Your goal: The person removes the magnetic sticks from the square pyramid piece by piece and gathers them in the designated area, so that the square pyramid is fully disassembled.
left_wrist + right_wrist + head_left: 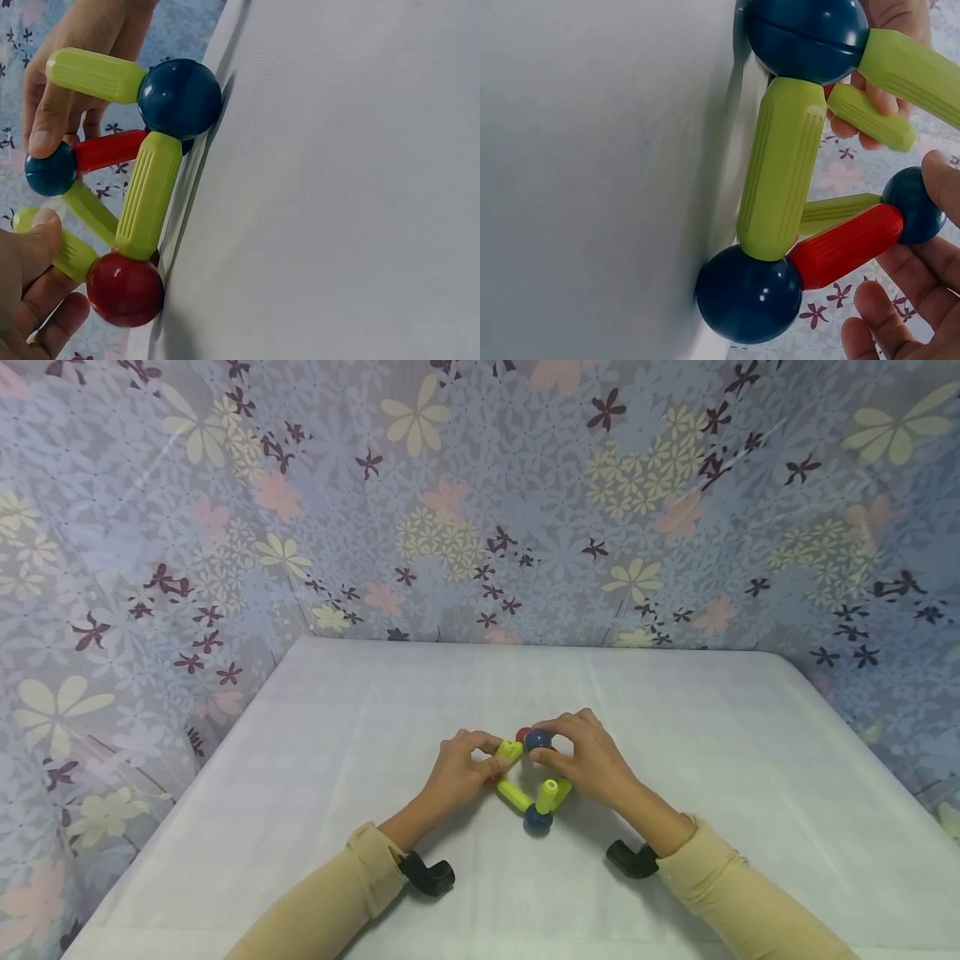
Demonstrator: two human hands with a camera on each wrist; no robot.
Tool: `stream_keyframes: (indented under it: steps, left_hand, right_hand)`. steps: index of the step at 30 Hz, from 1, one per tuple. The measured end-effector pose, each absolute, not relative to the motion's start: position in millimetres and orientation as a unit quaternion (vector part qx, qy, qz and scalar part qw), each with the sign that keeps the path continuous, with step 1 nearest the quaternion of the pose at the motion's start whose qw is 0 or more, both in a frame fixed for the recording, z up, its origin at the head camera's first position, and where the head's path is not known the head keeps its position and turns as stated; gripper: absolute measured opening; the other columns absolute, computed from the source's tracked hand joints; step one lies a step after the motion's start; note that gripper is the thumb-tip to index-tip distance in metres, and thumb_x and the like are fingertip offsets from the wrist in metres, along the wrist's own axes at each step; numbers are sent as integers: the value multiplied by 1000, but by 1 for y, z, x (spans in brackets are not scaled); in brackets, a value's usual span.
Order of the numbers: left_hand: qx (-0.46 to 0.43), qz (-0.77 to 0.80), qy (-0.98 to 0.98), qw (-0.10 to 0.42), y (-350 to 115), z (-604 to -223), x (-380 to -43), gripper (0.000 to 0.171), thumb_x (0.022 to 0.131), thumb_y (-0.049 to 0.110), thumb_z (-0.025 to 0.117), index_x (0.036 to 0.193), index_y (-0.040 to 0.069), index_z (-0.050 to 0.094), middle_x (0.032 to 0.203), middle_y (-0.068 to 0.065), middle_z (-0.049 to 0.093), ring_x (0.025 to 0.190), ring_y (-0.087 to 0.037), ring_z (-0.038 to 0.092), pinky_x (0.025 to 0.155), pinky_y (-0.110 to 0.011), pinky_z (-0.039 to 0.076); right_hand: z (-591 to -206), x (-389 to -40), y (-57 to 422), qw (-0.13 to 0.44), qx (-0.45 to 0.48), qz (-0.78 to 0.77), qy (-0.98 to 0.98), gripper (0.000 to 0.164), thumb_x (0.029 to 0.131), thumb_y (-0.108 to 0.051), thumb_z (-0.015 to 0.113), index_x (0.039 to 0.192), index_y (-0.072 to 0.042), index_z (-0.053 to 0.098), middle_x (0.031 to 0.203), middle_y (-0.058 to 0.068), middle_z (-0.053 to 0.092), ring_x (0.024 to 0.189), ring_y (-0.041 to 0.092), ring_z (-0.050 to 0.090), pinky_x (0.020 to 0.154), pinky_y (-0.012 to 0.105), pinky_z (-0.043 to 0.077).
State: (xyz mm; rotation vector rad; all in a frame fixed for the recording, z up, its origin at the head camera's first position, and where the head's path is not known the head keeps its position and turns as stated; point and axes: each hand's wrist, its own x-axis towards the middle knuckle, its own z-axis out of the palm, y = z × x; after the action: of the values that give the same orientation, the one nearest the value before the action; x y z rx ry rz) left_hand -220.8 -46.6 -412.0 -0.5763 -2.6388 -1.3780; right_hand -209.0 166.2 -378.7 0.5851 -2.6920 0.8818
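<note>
On the table stands a frame of toy building sticks and balls. My left hand (pixel 459 770) pinches a lime green stick (pixel 73 255) between thumb and fingers, its lower end at a red ball (pixel 126 289). Thumb and fingers of my right hand (pixel 588 758) grip a raised blue ball (pixel 913 204). From that ball run a red stick (pixel 849 246), down to a blue ball (pixel 750 294), and a green stick (pixel 840 213). The nearest blue ball (pixel 537 820) carries a free-ended green stick (pixel 547 795). A red piece (pixel 523 735) shows partly behind the raised ball.
White cloth covers the table (pixel 337 718). A flowered curtain (pixel 480 502) hangs behind it and along the sides. Black curved pieces stick out by both wrists, one near the left sleeve (pixel 330 893) and one near the right sleeve (pixel 742 893).
</note>
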Motion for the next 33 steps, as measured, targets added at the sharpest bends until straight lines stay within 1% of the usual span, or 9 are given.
stream_keyframes:
  steps: [4,8,12,15,19,23,28,33]
  left_hand:
    - [-170,-470,-865,37,-54,-413,-220,24,84,23,70,106,14,69,98,-1,71,105,-19,57,98,-47,39]
    - [-160,-477,-864,24,-59,-412,-218,25,83,24,70,106,13,68,101,-2,71,110,-21,57,100,-49,39]
    - [-162,-468,-869,19,-61,-411,-213,24,82,24,71,104,13,69,102,-2,69,109,-22,57,99,-49,40]
    - [-177,-458,-871,24,-60,-411,-205,23,82,23,72,102,14,69,102,-2,69,108,-22,56,97,-48,40]
    - [-197,-457,-867,30,-57,-411,-194,19,81,23,73,98,16,70,98,1,69,103,-18,55,97,-46,35]
    - [-205,-463,-862,30,-52,-410,-184,16,80,23,73,94,18,71,98,4,69,100,-15,54,97,-43,31]
    - [-219,-462,-859,33,-48,-410,-178,16,80,23,73,94,17,70,98,4,70,100,-14,55,97,-43,30]
    - [-208,-463,-861,5,-50,-407,-179,23,82,29,72,102,19,69,101,5,68,105,-16,53,96,-43,34]
  right_hand:
    - [-379,-209,166,118,196,303,-925,38,79,-32,74,113,-16,67,101,-2,68,91,17,47,75,31,40]
    - [-379,-210,166,112,192,302,-927,40,79,-31,74,115,-15,67,102,-1,68,93,18,48,77,32,40]
    - [-376,-212,169,98,185,307,-928,42,82,-31,71,119,-15,64,104,0,68,93,17,47,77,33,41]
    - [-375,-216,173,79,174,326,-926,42,84,-31,69,123,-16,62,107,2,66,96,21,49,79,36,43]
    - [-374,-223,179,53,163,345,-923,43,87,-34,64,126,-17,59,115,5,63,107,27,51,87,45,45]
    - [-373,-230,183,33,154,355,-922,44,90,-39,60,129,-17,58,121,8,61,117,32,51,93,53,44]
    - [-372,-236,185,13,146,371,-917,45,91,-42,57,130,-18,56,121,9,60,119,34,51,92,55,45]
    - [-373,-237,186,6,143,377,-915,47,91,-44,57,130,-18,56,121,9,60,118,34,52,92,54,45]
